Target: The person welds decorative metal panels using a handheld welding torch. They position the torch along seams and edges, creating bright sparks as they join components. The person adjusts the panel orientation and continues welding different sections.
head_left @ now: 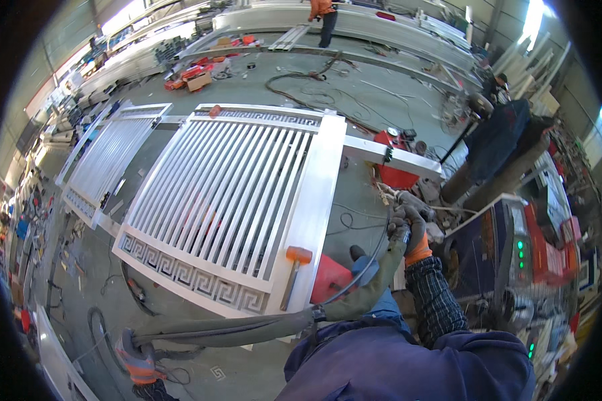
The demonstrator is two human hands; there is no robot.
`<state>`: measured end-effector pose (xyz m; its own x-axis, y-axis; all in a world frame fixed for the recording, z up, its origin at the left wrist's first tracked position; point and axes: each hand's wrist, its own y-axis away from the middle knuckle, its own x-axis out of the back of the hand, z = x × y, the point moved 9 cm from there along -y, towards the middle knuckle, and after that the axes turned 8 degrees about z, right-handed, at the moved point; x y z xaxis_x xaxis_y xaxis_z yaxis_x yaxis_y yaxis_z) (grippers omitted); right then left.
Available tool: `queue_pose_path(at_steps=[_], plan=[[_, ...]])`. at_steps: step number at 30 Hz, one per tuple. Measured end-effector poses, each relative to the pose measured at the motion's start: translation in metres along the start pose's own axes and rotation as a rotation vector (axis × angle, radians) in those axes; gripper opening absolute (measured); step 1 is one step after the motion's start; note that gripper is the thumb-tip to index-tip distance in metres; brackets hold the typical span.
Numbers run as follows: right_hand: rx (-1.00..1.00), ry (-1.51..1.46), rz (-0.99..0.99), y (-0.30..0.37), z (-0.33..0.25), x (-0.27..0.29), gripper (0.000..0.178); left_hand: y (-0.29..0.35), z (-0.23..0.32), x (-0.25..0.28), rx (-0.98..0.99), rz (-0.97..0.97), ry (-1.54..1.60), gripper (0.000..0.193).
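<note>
At the lower left, my left hand (137, 357), in a grey glove with an orange cuff, is closed round one end of a long dark-green sleeved hose (247, 329). The hose runs across in front of my body and bends up to the right. There my right hand (413, 226), gloved the same way, is closed on its other end; what tip it has is hidden among the fingers. Left of my right hand lies a white slatted metal gate panel (311, 200) with a key-pattern band (180, 271). A mallet (299, 255) with an orange head rests on its near right corner.
A second slatted panel (110, 160) lies farther left. To my right stands a machine (515, 234) with green lights. Red boxes (398, 175) and loose cables (294, 83) lie on the floor. A person (324, 17) in orange stands at the back.
</note>
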<state>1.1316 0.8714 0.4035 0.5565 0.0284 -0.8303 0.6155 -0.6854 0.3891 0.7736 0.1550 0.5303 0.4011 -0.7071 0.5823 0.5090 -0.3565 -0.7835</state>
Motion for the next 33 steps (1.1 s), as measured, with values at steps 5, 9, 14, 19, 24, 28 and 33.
queue_pose_path(at_steps=[5, 9, 14, 19, 24, 28, 33], plan=[[0.063, 0.239, -0.024, -0.099, -0.063, 0.033, 0.022, -0.079, 0.090, -0.129, -0.055, -0.393, -0.004, 0.047], [0.062, 0.198, 0.059, -0.218, -0.106, 0.090, 0.029, -0.064, 0.102, -0.274, 0.185, -0.611, 0.115, 0.038], [-0.060, 0.228, 0.304, -0.311, -0.110, 0.136, 0.034, -0.041, 0.130, -0.446, 0.361, -1.389, -0.180, 0.046], [-0.172, 0.241, 0.410, -0.366, -0.081, 0.219, 0.033, -0.045, 0.185, -0.627, -0.008, -1.914, -0.448, 0.069], [-0.108, 0.476, 0.362, -0.417, -0.073, 0.209, 0.033, -0.123, 0.354, -0.897, 0.039, -1.066, 0.130, 0.053], [-0.178, 0.508, 0.256, -0.470, -0.064, 0.173, 0.029, -0.101, 0.409, -1.060, 0.267, -0.900, 0.084, 0.087], [-0.126, 0.550, 0.231, -0.515, -0.066, 0.169, 0.027, -0.066, 0.464, -1.097, 0.351, -0.869, -0.267, 0.083]])
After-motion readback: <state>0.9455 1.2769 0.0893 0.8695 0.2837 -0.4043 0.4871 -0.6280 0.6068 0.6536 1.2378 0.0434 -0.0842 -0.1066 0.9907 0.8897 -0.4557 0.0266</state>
